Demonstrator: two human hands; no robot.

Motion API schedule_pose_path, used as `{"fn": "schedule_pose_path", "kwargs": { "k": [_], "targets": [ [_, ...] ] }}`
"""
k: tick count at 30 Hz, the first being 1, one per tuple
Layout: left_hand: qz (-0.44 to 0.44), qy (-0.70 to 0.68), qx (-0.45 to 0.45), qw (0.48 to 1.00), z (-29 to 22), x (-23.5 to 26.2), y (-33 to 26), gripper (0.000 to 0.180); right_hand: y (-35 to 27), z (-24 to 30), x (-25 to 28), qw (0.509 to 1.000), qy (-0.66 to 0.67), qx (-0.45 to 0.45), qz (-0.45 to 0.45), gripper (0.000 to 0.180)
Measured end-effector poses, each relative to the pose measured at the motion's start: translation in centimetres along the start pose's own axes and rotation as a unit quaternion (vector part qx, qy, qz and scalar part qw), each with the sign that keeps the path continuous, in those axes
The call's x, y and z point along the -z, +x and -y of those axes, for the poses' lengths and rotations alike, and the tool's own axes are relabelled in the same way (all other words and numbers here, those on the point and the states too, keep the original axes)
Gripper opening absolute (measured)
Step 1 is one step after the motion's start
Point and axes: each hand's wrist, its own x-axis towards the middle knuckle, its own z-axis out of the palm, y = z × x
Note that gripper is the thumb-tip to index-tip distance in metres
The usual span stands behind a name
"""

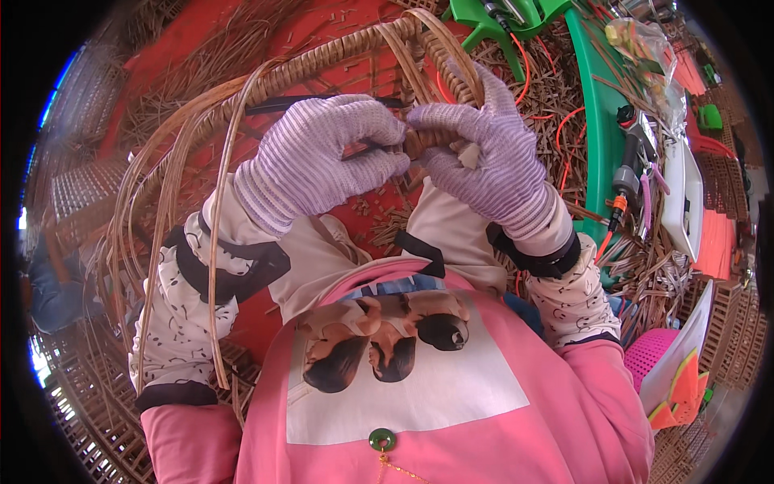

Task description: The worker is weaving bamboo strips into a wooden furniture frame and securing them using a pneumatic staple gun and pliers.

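Red flooring (201, 32) strewn with cut rattan scraps (556, 97) lies beneath everything, and woven panels (81, 387) crowd the edge to the left of the wicker hoop (339, 52) — the curved, wrapped frame arching across the top of the view. Just below that hoop, 2 gloved hands meet. The left hand (318, 161) is curled shut around a thin dark tool (322, 102) that runs along under the hoop; the right hand (484, 157) pinches the wrapped section of the hoop, fingers closed tight on it. Long loose rattan strands (214, 242) sweep down from the hoop, left of both hands.

To wrap well here, I judge the right hand should keep the binding taut while the left works the tool close against the frame, so no turn slackens.

Right of the hoop stands a green bench (601, 137) carrying hand tools and an orange hose (524, 60); below that, lower right of the hoop, sits a pink basket (649, 355).
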Motion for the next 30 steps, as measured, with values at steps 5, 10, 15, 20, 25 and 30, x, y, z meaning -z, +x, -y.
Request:
{"fn": "schedule_pose_path", "kwargs": {
  "k": [5,10,15,20,25,30],
  "targets": [
    [-0.008,0.027,-0.016,0.999,-0.1,-0.3,0.0,0.020,0.5,-0.4,0.6,0.997,0.043,-0.004,0.068,0.040],
    [0.006,0.048,-0.011,0.999,-1.1,-0.1,0.5,0.022,0.7,-0.4,0.8,0.996,0.057,-0.007,0.062,0.035],
    [-0.034,0.097,0.013,0.995,-2.5,-0.8,-0.5,0.022,0.9,-0.5,0.6,0.998,0.049,0.016,0.027,0.034],
    [-0.035,-0.048,0.114,0.992,-1.9,-0.7,0.0,0.022,0.9,-0.5,0.3,0.997,0.074,0.012,0.009,0.033],
    [-0.073,-0.227,0.259,0.936,-2.1,-1.4,0.9,0.022,0.9,-0.3,0.6,1.000,0.000,0.021,0.010,0.033],
    [0.057,-0.017,0.257,0.964,-2.6,-0.1,0.7,0.024,1.3,0.4,0.8,0.996,0.094,0.010,0.003,0.032]
  ]
}}
